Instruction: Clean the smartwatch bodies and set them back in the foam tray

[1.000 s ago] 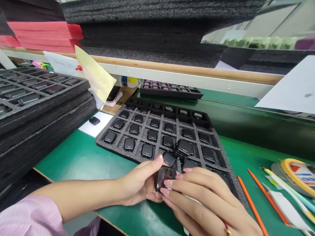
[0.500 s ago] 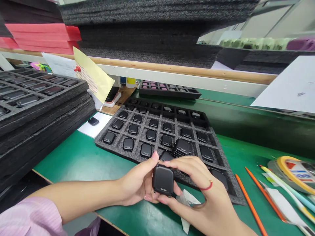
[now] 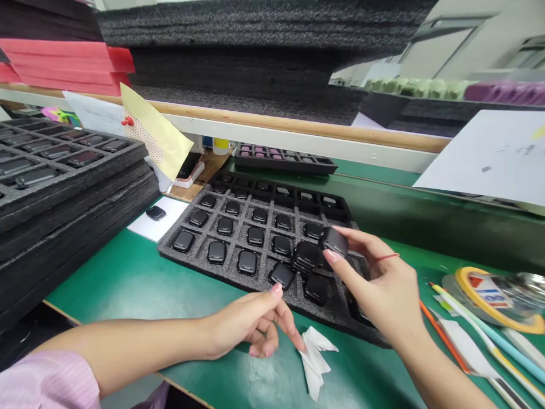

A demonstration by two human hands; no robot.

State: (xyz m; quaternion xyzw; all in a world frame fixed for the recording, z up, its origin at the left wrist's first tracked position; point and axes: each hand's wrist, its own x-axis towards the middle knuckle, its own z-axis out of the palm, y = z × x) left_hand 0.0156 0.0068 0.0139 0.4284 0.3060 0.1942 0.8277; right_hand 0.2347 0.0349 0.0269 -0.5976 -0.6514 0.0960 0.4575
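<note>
In my right hand [image 3: 374,272], a black smartwatch body [image 3: 335,241] is pinched between thumb and fingers, raised over the right part of the black foam tray [image 3: 204,264]. Just left of it, a small pile of black watch bodies [image 3: 305,255] rests on the tray. Many compartments hold one watch body each, such as the watch body [image 3: 247,261] in the front row. My left hand [image 3: 259,326] is empty, its fingers loosely bent and apart, in front of the tray. Its fingertips are by a crumpled white tissue [image 3: 315,363]; whether they touch it I cannot tell.
Stacked foam trays [image 3: 76,187] rise on the left. One watch body [image 3: 155,213] lies on white paper [image 3: 168,211]. At right are pens [image 3: 481,332] and a yellow-rimmed tape roll [image 3: 464,284]. A shelf edge [image 3: 298,130] crosses above, with a yellow note [image 3: 157,133] hanging down.
My right hand has carried the watch body from in front of me up and right over the tray. My left hand has let go of it and stays low. The tissue is more exposed.
</note>
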